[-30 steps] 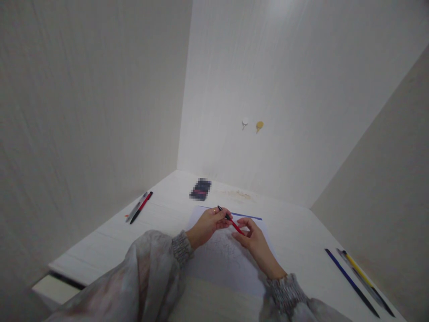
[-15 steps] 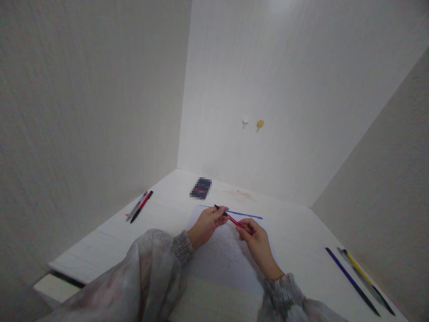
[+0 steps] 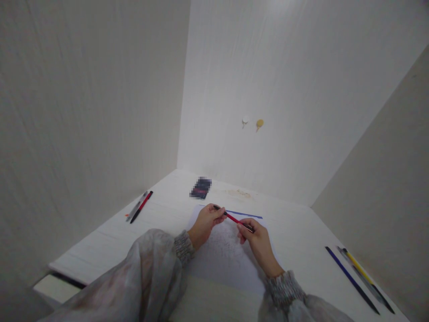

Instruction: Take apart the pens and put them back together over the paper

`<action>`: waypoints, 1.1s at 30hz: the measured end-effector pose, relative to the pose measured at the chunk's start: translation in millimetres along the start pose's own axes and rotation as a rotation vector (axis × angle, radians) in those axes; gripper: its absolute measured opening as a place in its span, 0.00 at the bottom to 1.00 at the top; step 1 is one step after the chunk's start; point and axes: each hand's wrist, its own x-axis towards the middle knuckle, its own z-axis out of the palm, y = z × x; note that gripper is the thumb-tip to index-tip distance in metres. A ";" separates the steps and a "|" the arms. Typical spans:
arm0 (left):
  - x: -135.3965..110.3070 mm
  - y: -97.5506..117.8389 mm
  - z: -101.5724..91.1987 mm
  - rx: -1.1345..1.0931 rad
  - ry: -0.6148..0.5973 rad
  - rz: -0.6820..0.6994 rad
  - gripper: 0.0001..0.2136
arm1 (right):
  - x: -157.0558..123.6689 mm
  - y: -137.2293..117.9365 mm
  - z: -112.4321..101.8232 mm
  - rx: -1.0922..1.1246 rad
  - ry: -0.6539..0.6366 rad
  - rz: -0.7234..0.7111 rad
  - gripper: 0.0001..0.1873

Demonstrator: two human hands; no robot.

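Two grips on one pen is what I've got on screen. The left grip (image 3: 208, 221) pinches the black far end between thumb and fingertips. The right grip (image 3: 256, 239) is closed around the near end. So the red pen (image 3: 234, 219) hangs just above the sheet of paper (image 3: 221, 261), slanting from upper left down to lower right.

It's a slim round stick with a glossy red barrel and black at both ends. The paper is white and flat, with faint fine marks I can't read. It lies on a pale bench (image 3: 295, 237) with a plank-like grain. A thin blue strip (image 3: 246, 215) sits along the paper's far edge.

Off to the left, well apart, a red-and-black pen (image 3: 143, 205) lies right against a grey pen (image 3: 135, 209). Far right, a dark blue stick (image 3: 350, 279) and a yellow stick (image 3: 357, 266) lie nearly parallel.

The cuffs (image 3: 182, 246) are ribbed grey knit and the sleeves look soft and mottled. The walls (image 3: 100, 112) are textured off-white.
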 end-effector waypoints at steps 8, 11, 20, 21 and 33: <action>0.9 3.9 0.1 -0.060 -0.033 0.029 0.11 | 2.5 5.7 -8.1 0.011 -0.055 0.009 0.17; 1.5 5.2 -0.6 -0.088 0.030 0.016 0.09 | 1.6 5.1 -9.5 -0.115 0.080 -0.200 0.17; -1.2 1.8 0.1 -0.073 -0.069 -0.014 0.09 | 5.3 9.4 -16.0 0.055 -0.033 0.022 0.19; -1.0 2.0 0.4 -0.078 -0.062 -0.015 0.09 | 5.9 8.3 -16.5 0.072 -0.030 0.011 0.16; -2.0 6.5 2.5 -0.052 -0.074 0.043 0.09 | 1.6 7.1 -13.9 0.328 -0.019 0.198 0.19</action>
